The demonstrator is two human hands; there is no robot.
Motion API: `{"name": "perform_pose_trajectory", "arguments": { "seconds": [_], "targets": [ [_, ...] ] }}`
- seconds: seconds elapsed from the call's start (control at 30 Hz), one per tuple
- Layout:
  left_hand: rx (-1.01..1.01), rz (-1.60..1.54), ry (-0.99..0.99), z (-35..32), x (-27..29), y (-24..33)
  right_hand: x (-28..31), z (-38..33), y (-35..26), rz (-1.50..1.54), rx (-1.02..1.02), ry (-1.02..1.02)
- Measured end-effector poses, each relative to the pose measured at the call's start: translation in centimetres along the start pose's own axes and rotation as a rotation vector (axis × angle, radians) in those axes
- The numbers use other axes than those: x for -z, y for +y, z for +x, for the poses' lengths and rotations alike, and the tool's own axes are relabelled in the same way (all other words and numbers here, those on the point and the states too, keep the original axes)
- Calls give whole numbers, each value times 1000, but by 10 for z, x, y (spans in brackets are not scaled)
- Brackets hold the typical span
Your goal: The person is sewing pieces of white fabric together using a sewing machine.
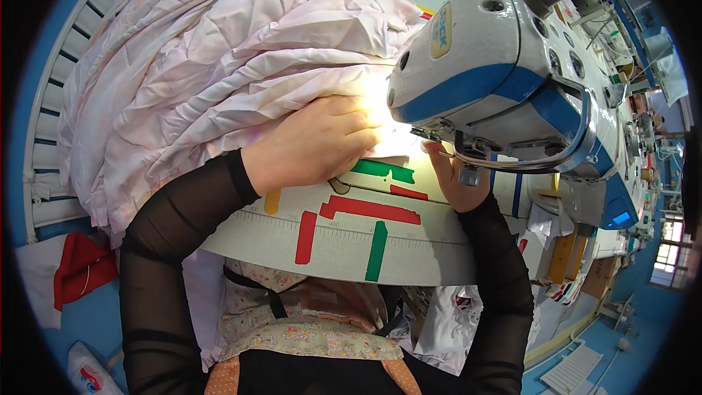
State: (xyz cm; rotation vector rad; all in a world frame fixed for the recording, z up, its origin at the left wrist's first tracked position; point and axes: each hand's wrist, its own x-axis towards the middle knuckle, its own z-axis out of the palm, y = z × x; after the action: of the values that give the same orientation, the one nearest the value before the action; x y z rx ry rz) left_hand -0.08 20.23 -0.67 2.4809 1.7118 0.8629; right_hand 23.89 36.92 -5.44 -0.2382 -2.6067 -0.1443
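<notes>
My left hand is closed, its fingers curled at the near edge of a large pale pinkish-white cloth. The cloth lies heaped in folds over the left side of the sewing table. Just right of these fingers is the needle area of a white and blue sewing machine, under a bright lamp glow. My right hand is beside the presser foot, with one digit stretched up near it. The machine head hides most of its other fingers. Glare hides where the cloth meets the needle.
Red tape and green tape mark the table's ruler-printed front edge. A white slatted rack borders the cloth at left. Right of the machine stands a wooden box. A red and white cloth lies lower left.
</notes>
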Motion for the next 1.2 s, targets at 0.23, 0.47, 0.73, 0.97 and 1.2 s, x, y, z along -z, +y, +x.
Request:
{"name": "perform_pose_trajectory", "arguments": {
  "seconds": [0.23, 0.47, 0.73, 0.97, 1.2],
  "targets": [
    [34, 10, 36, -2, -1, -1, 23, 29, -21, 266, -205, -108],
    [-25, 46, 84, -2, -3, -1, 22, 33, -28, 275, -238, -28],
    [82, 45, 30, -6, -2, 0, 23, 36, -32, 315, -323, -82],
    [191, 136, 103, -52, 30, 5, 16, 18, -20, 215, -270, -68],
    [629, 529, 128, -186, 98, 32, 35, 10, -28, 231, -354, -29]
  ]
}}
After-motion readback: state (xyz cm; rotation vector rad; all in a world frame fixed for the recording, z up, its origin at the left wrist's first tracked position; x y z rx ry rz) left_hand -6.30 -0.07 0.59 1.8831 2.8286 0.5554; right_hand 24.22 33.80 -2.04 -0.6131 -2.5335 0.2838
